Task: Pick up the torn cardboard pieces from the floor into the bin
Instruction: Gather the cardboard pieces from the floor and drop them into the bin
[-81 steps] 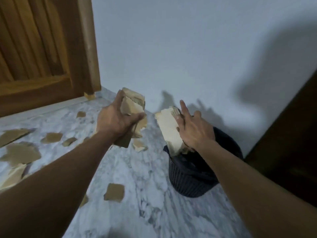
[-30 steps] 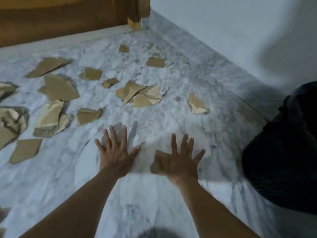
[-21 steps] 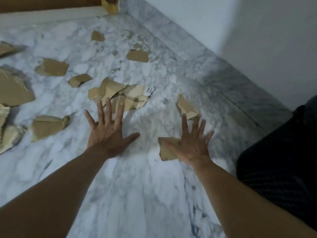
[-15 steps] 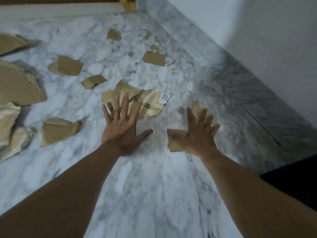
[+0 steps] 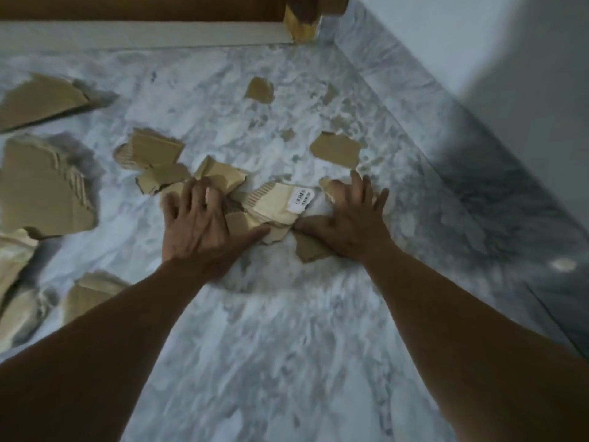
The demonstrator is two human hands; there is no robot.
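Left hand (image 5: 197, 224) and right hand (image 5: 350, 224) spread flat on a marble floor (image 5: 287, 346).
The left hand presses a heap of torn cardboard (image 5: 223, 180); the right covers a scrap (image 5: 310, 250). A labelled piece (image 5: 277, 202) lies between them, and a bigger piece (image 5: 38, 193) lies well apart to the left.

Your left forearm (image 5: 105, 339) and right forearm (image 5: 452, 320) are bare all the way down; your left hand (image 5: 197, 228) and right hand (image 5: 349, 226) are bare too.
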